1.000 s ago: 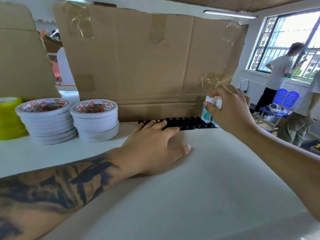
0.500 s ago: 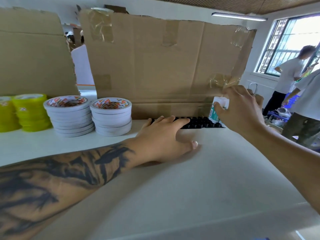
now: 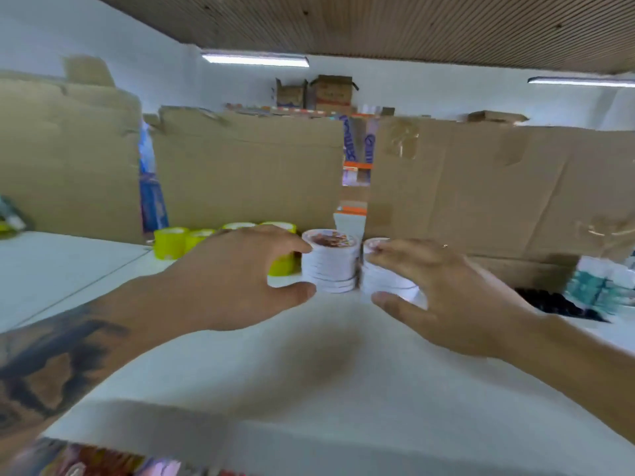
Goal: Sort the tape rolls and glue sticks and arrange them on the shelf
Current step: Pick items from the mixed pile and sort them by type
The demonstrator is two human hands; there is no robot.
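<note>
Two hands reach forward at mid-frame over the white shelf (image 3: 309,389). The left hand (image 3: 237,280), on a tattooed forearm, curves wide around the left white stack (image 3: 330,264), thumb low, fingers over its top edge; contact is blurred. The right hand (image 3: 443,290) cups the right white stack (image 3: 386,280) likewise. Yellow rolls (image 3: 171,242) stand left of centre; glue sticks (image 3: 601,286) sit at right, before cardboard (image 3: 247,173).

glue sticks (image 3: 599,286) blurred, cut off right
</note>
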